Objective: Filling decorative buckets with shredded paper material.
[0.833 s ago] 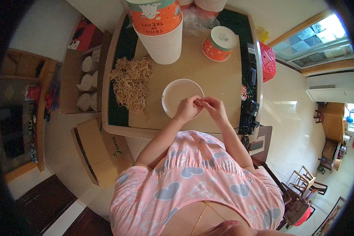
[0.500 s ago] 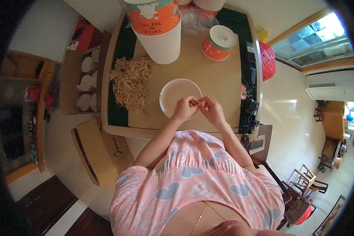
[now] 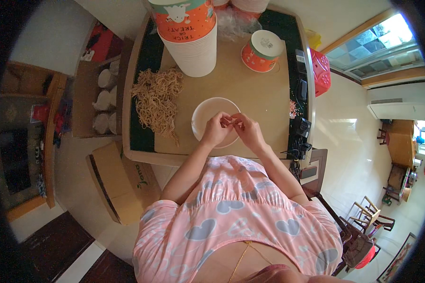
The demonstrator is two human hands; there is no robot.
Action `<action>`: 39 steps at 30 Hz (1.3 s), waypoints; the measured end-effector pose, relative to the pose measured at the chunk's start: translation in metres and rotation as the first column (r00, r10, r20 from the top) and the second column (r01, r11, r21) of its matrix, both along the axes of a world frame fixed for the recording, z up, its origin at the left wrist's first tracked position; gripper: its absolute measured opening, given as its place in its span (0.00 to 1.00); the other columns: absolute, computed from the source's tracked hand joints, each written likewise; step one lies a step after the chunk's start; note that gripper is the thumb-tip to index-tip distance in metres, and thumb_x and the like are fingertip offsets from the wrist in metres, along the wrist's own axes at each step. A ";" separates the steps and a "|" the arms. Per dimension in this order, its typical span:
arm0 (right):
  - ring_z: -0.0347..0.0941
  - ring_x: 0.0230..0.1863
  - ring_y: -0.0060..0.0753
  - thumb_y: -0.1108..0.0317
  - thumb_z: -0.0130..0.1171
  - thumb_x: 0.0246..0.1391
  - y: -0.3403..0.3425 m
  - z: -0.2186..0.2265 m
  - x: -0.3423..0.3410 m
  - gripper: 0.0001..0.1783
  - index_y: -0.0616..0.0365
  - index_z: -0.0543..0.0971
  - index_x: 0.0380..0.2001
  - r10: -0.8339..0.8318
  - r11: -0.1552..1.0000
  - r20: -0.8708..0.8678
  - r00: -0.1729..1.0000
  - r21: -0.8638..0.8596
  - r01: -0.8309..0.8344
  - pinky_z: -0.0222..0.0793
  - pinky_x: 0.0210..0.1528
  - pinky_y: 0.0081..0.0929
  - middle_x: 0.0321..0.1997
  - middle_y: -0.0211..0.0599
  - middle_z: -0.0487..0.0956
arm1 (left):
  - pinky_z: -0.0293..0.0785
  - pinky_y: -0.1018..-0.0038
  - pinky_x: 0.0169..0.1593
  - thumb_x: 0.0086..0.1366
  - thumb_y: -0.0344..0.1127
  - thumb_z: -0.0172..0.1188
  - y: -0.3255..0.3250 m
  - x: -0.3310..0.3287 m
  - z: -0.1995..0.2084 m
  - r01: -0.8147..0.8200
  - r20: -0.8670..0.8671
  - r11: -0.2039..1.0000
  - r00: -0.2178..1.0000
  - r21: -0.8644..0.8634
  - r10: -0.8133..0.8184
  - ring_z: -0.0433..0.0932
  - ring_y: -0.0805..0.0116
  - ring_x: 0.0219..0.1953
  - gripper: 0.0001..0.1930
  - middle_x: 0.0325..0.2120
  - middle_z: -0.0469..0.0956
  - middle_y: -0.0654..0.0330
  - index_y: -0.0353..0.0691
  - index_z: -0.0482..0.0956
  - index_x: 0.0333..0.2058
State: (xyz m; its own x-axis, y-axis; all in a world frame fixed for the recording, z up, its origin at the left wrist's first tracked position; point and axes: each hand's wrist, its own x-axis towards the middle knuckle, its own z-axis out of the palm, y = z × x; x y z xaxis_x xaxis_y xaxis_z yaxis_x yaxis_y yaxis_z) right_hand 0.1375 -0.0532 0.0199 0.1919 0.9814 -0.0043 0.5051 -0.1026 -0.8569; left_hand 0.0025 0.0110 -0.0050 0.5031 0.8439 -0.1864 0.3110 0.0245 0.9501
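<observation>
My left hand and my right hand meet fingertip to fingertip over the near right side of a white paper bucket. Both are closed in a pinch on a bit of tan twine, mostly hidden by the fingers. The bucket stands mouth up on the brown cardboard sheet. Left of it lies a tangled heap of tan twine. A tall stack of nested white paper buckets rises behind, topped by an orange printed one.
At the back right, an orange and green bucket sits upside down. Clear plastic wrap and more stacked buckets fill the far edge. Black adapters and cables line the table's right edge. A box of white wrapped stacks stands left of the table.
Both hands have shifted slightly left and toward the table's far side, staying pinched together. The bucket has moved a little nearer to me.
</observation>
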 end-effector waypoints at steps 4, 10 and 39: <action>0.72 0.25 0.21 0.79 0.55 0.48 -0.003 -0.004 0.000 0.10 0.61 0.75 0.36 -0.077 0.995 -0.151 0.986 -0.078 0.066 0.69 0.29 0.20 0.28 0.36 0.79 | 0.74 0.77 0.32 0.49 0.26 0.62 -0.001 -0.006 -0.020 -0.036 0.122 0.999 0.992 -0.017 0.038 0.78 0.73 0.28 0.09 0.25 0.79 0.60 0.36 0.75 0.31; 0.72 0.28 0.20 0.75 0.56 0.49 -0.006 -0.008 0.004 0.09 0.61 0.75 0.37 -0.116 0.988 -0.252 0.961 -0.131 0.085 0.68 0.30 0.20 0.28 0.36 0.78 | 0.73 0.79 0.32 0.54 0.28 0.60 -0.003 -0.010 -0.009 -0.008 0.042 0.999 0.999 -0.044 0.009 0.78 0.75 0.27 0.06 0.25 0.80 0.59 0.34 0.78 0.31; 0.73 0.24 0.39 0.70 0.58 0.47 -0.003 0.009 0.000 0.05 0.60 0.75 0.28 -0.040 0.998 0.010 0.999 -0.052 0.041 0.68 0.27 0.31 0.24 0.43 0.75 | 0.72 0.81 0.32 0.58 0.28 0.57 0.002 -0.010 -0.004 -0.036 0.055 0.989 0.998 -0.140 0.044 0.77 0.77 0.27 0.05 0.23 0.79 0.61 0.33 0.78 0.29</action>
State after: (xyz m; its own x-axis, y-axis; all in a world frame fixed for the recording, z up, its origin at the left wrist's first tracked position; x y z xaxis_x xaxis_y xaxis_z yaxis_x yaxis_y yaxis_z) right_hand 0.1375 -0.0563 0.0287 0.2316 0.9713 -0.0536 0.5069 -0.1675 -0.8455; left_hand -0.0073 0.0129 -0.0086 0.4827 0.8314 -0.2753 0.2520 0.1692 0.9528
